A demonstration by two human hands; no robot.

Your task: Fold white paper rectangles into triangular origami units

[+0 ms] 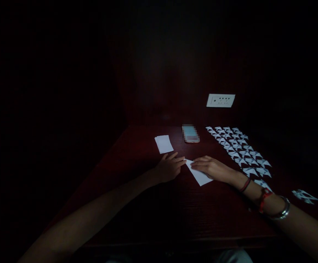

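A white slip of paper (200, 177) lies on the dark wooden table (175, 212) in front of me. My right hand (211, 168) lies flat on the slip with its fingers stretched out, pressing it down. My left hand (170, 167) rests beside the slip's far left corner, fingertips touching that corner, fingers extended. Neither hand grips anything.
A small stack of white paper slips (163, 144) lies beyond my left hand. A phone (190, 133) with a lit screen sits behind the slip. Several folded white paper pieces (238, 148) lie in rows at the right, more (304, 196) near the right edge. A white wall socket (220, 100) is behind.
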